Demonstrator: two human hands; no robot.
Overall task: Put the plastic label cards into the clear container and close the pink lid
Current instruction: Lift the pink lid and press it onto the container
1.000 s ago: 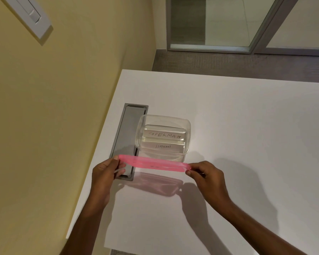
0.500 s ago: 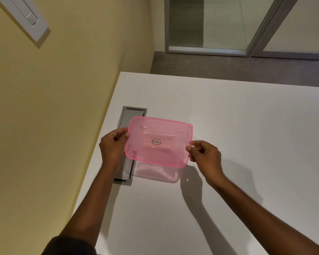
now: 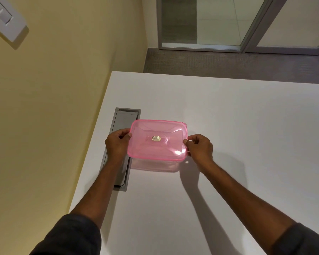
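The translucent pink lid (image 3: 157, 139) lies flat over the top of the clear container (image 3: 155, 165), whose near wall shows below the lid's front edge. A small silver sticker sits in the lid's middle. My left hand (image 3: 117, 144) grips the lid's left edge. My right hand (image 3: 199, 147) pinches its right edge. The label cards are hidden under the lid. I cannot tell whether the lid is pressed fully onto the rim.
The container stands on a white table (image 3: 238, 144). A grey cable hatch (image 3: 122, 126) is set into the table just left of it, partly under my left hand. A yellow wall runs along the left. Carpet and a glass door lie beyond the far edge.
The lid went from being held edge-on in front of the open container to lying flat on top of it. Both hands moved away from me with it, and the cards are now covered.
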